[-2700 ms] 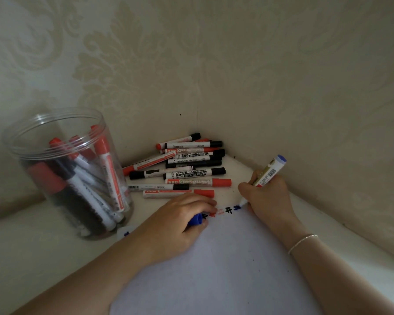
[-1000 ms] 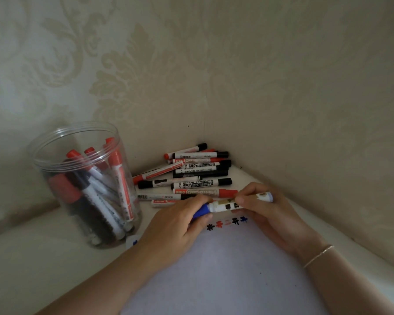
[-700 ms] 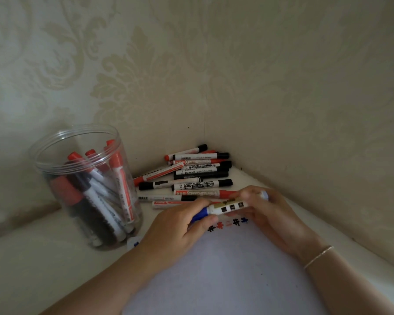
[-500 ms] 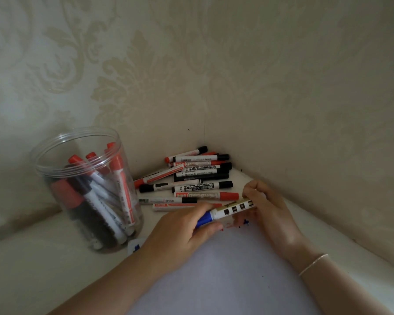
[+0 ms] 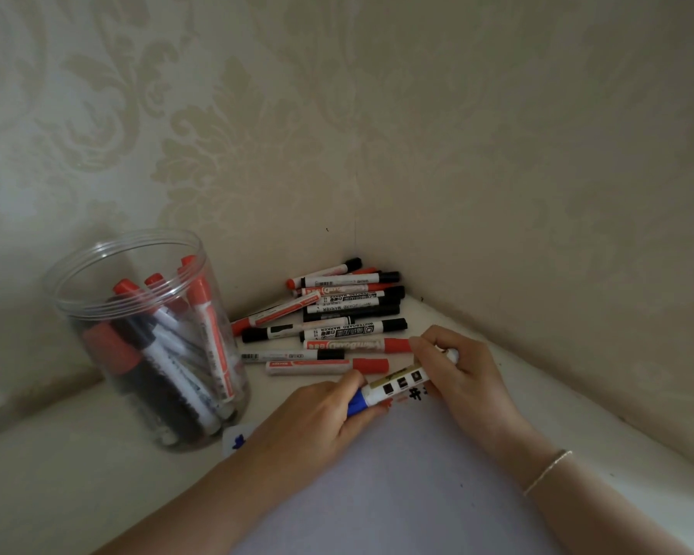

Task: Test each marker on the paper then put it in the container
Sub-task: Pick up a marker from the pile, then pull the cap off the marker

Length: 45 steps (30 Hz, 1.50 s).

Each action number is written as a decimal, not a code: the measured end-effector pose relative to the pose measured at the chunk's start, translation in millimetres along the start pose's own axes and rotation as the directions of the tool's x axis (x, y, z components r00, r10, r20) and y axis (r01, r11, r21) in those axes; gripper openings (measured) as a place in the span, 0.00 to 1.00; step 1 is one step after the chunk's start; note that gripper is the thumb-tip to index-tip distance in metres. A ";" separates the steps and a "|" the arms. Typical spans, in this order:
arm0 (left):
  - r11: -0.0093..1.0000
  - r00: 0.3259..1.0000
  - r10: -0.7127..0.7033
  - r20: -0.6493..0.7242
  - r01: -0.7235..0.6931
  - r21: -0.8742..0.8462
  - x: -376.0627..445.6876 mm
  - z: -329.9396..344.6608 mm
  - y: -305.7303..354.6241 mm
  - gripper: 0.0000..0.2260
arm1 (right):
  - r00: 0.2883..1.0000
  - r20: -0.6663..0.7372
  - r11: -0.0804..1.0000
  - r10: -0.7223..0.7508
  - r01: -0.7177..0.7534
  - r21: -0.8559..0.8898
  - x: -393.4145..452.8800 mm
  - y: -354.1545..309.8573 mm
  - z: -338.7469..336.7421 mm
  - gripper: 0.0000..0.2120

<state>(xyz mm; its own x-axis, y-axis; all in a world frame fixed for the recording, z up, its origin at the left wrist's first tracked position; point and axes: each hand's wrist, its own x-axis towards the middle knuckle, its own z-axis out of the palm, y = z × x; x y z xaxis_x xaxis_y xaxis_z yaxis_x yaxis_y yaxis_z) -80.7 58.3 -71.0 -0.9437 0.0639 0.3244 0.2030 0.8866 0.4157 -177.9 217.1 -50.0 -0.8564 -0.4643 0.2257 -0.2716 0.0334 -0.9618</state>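
1. My left hand (image 5: 317,418) grips the blue cap end of the marker (image 5: 397,384); my right hand (image 5: 457,366) curls round its other end.
2. The marker hangs level just above the paper's (image 5: 397,494) far edge.
3. Loose markers (image 5: 337,314) fill the worktop's (image 5: 77,474) back corner; the container (image 5: 153,334) stands left.

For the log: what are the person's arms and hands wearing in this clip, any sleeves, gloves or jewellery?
Both forearms are bare, with no sleeves in view and no gloves. The left hand shows no jewellery. The right hand shows none either, but its wrist carries a thin, pale beaded bracelet.
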 end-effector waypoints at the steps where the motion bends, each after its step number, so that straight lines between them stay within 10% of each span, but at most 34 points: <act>1: 1.000 1.000 0.013 -0.025 -0.013 0.015 -0.1 0.7 -0.6 0.23 | 1.000 0.004 1.000 0.007 -0.007 0.001 -0.1 -0.4 -0.1 0.16; 11: 0.996 0.981 0.022 -0.191 -0.004 0.093 6.7 -4.7 4.1 0.20 | 0.991 -0.115 0.996 0.070 -0.076 -0.040 4.7 -6.9 4.1 0.19; 20: 0.995 0.873 -0.018 -0.488 -0.031 -0.091 27.7 -80.4 32.6 0.09 | 0.946 0.002 0.834 0.324 -0.287 0.472 43.3 -66.3 25.3 0.17; 34: 0.888 0.785 -0.223 -0.578 -0.081 -0.453 8.9 -150.9 54.7 0.02 | 0.997 0.071 0.781 0.010 -0.052 0.622 50.4 -129.8 80.6 0.16; 42: 0.858 0.648 -0.342 -0.681 -0.080 -0.507 1.2 -189.3 41.3 0.17 | 0.982 0.173 0.968 0.070 -0.109 0.225 48.9 -126.6 96.4 0.23; 45: 0.925 0.515 -0.315 -0.797 -0.023 -0.380 -5.4 -199.8 24.5 0.16 | 0.974 0.168 0.953 0.150 -0.097 -0.286 53.8 -95.0 106.4 0.18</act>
<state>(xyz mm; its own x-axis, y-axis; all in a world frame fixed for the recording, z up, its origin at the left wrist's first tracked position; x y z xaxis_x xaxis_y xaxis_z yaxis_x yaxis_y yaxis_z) -18.5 -11.9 107.3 -0.3420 -0.6113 0.7137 0.3082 0.6445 0.6997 -151.5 94.9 37.1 -0.8014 -0.5960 0.0497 -0.3010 0.3301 -0.8947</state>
